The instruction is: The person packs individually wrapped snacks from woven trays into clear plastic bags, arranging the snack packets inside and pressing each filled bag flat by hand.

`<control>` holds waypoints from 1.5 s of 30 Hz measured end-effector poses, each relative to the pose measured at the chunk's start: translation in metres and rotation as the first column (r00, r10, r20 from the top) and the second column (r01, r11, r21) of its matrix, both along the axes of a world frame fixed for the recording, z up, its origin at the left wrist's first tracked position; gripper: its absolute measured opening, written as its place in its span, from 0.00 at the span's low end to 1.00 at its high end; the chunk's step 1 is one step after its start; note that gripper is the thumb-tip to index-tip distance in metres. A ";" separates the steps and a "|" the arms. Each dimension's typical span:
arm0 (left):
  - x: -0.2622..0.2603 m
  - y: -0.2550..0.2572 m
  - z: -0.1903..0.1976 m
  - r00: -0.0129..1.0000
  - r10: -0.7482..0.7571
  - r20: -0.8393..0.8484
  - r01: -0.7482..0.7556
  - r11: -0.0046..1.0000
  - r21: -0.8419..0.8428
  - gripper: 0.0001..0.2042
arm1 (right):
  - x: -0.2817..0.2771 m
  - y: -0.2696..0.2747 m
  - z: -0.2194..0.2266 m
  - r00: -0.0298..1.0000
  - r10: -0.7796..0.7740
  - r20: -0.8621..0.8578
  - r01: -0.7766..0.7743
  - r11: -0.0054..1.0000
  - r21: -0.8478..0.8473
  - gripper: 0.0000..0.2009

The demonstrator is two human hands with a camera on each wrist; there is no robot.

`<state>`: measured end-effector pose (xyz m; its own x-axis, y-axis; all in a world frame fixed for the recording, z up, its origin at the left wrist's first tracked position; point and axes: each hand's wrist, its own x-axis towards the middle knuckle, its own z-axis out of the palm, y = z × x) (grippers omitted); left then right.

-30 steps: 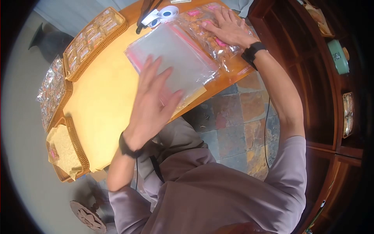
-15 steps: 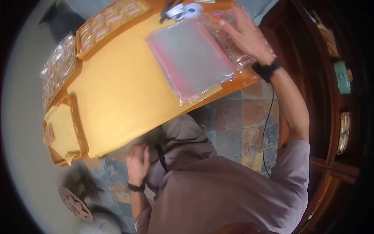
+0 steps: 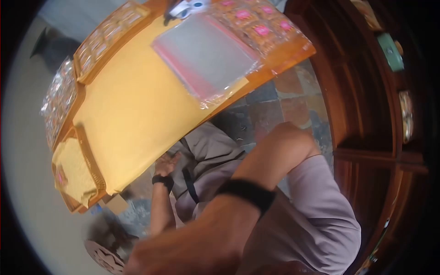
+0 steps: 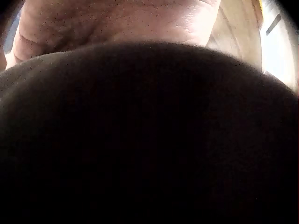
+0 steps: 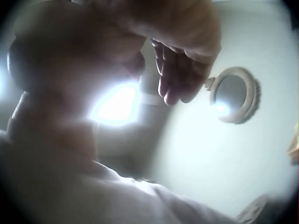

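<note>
My left hand (image 3: 167, 163) rests low on the trouser leg beside the table's near edge, fingers relaxed. In the left wrist view dark cloth hides most of that hand (image 4: 117, 23). Blurred, my right hand (image 3: 188, 243) is raised close to the camera, off the table. In the right wrist view the right hand (image 5: 187, 37) is up near the neck and head, fingers loosely bent, nothing seen in them. On the table lies a stack of clear plastic bags (image 3: 208, 55) with pinkish edges. To its right are clear-wrapped brown snacks (image 3: 270, 39) with pink labels.
A yellow sheet (image 3: 133, 105) covers much of the table. Along its left side stand wicker trays, one with wrapped packs (image 3: 107, 34) and one lined with paper (image 3: 75, 167). White rolls (image 3: 195, 6) lie at the far edge. Wooden shelves (image 3: 362, 91) rise at right.
The left hand has dropped from above the plastic bags to the lap. The right hand has left the wrapped snacks and come up close to the head.
</note>
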<state>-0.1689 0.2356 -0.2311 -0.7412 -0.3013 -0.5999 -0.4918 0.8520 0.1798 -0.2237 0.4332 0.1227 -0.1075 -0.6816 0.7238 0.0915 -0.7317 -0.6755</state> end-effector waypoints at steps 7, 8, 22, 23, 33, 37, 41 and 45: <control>0.031 -0.038 -0.011 0.986 0.154 -0.065 -0.140 0.973 0.182 0.52 | 0.055 -0.029 0.011 0.693 0.434 0.576 -0.422 0.892 -0.164 0.13; 0.037 -0.025 0.002 0.911 0.291 -0.291 -0.236 0.949 0.211 0.49 | 0.058 -0.031 0.010 0.694 0.430 0.578 -0.422 0.893 -0.159 0.13; 0.034 -0.023 -0.013 0.875 0.383 -0.296 -0.262 0.888 0.377 0.60 | 0.080 -0.031 0.002 0.486 0.521 0.702 -0.611 0.777 -0.152 0.15; 0.033 -0.023 -0.012 0.872 0.384 -0.302 -0.257 0.886 0.385 0.61 | 0.076 -0.028 0.003 0.494 0.522 0.695 -0.615 0.775 -0.146 0.15; 0.052 -0.030 -0.013 0.863 0.425 -0.275 -0.319 0.878 0.357 0.65 | 0.096 -0.045 -0.010 0.552 0.528 0.646 -0.617 0.779 -0.109 0.15; 0.057 -0.025 0.006 0.839 0.492 -0.233 -0.396 0.845 0.358 0.65 | 0.097 -0.036 -0.016 0.559 0.521 0.645 -0.624 0.777 -0.087 0.15; 0.065 -0.027 0.000 0.815 0.522 -0.250 -0.422 0.832 0.361 0.65 | 0.086 -0.025 -0.020 0.582 0.537 0.611 -0.634 0.770 -0.072 0.16; 0.075 -0.033 -0.009 0.801 0.552 -0.231 -0.453 0.812 0.368 0.65 | 0.078 -0.016 -0.024 0.618 0.528 0.582 -0.616 0.786 -0.060 0.16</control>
<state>-0.0934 0.2025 -0.2401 -0.6920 -0.5392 -0.4800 -0.7097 0.3863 0.5892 -0.1452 0.4170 0.0986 -0.0005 -0.8252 0.5648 0.8373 -0.3091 -0.4509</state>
